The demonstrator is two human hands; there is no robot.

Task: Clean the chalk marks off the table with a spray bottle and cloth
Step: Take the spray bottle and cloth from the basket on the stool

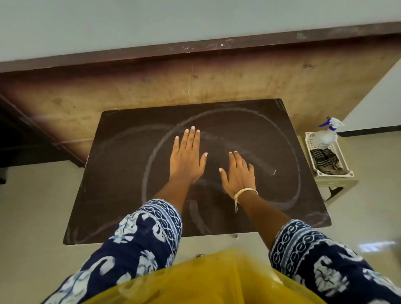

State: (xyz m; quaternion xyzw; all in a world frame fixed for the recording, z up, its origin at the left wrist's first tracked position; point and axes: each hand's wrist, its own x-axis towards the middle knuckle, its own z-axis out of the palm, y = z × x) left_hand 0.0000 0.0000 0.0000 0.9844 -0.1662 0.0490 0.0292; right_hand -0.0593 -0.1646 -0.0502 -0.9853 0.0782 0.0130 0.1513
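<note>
Both hands flat on dark tabletop [130, 179], fingers straight, holding nothing: left hand [186, 158], right hand [239, 173]. Chalk marks [148, 164] loop across it, uncleaned. Spray bottle [327, 133] and cloth [325, 160] lie in basket [312, 149] well right, seemingly on a stool. Fetch both; mist lightly, wipe overlapping strokes.

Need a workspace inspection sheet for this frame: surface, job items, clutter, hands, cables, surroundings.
Surface: dark table with looping chalk marks, uncleaned.
Job's things: spray bottle and checked cloth in a white basket on a stool right of the table.
Clutter: nothing seen.
Hands: left hand and right hand flat on the table, fingers straight, no grip on anything.
Cables: nothing seen.
Surroundings: wooden board behind the table, pale floor.
</note>
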